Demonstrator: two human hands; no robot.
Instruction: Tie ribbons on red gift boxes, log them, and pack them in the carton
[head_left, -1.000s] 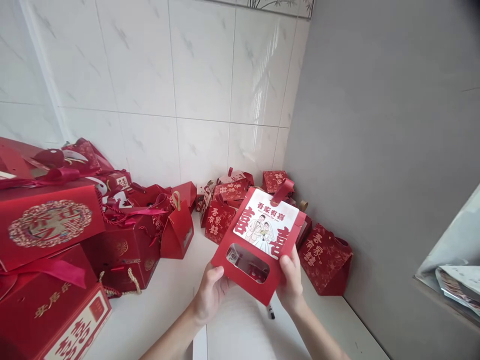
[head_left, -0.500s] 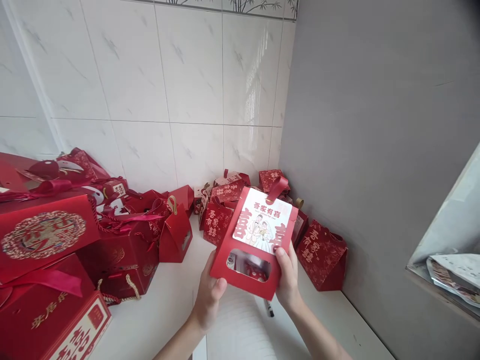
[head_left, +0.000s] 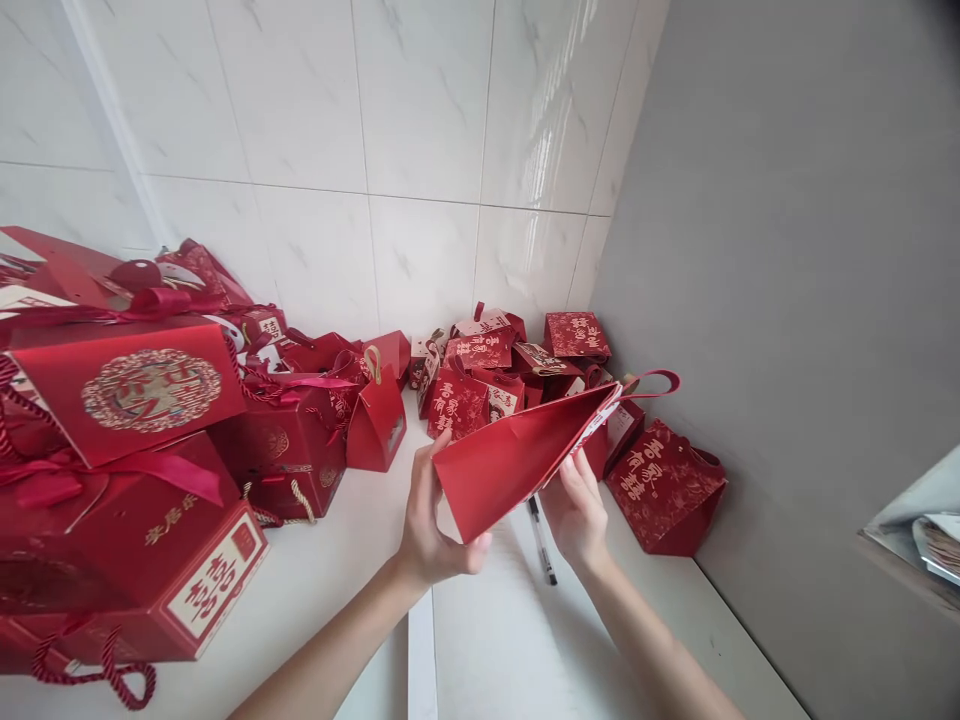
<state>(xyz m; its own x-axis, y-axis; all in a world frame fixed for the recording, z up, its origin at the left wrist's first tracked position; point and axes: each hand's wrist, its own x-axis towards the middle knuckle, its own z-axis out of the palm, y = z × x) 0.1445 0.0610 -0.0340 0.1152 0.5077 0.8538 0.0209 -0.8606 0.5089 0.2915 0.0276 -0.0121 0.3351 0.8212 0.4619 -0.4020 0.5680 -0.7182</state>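
A red paper gift box (head_left: pixel 521 450) with a ribbon loop is held between both hands above the white table (head_left: pixel 480 640). It is tilted so that one plain red side faces me, and its loop points right. My left hand (head_left: pixel 431 520) grips the lower left end, thumb below and fingers behind. My right hand (head_left: pixel 576 510) presses its fingers against the right side, near the white printed panel, which shows only as a thin edge. Below the box, a black-and-clear pen (head_left: pixel 541 540) lies on the table, its upper end close to the right hand.
Larger red gift boxes (head_left: pixel 150 490) with ribbons and rope handles crowd the left side. Smaller red boxes (head_left: pixel 480 350) pile up at the back against the tiled wall (head_left: pixel 427 250). Another red box (head_left: pixel 666 487) stands by the grey wall (head_left: pixel 765 300) on the right.
The box has been turned: its front with the printed couple and window faced me before, and a plain side does now. The camera view has shifted down and left.
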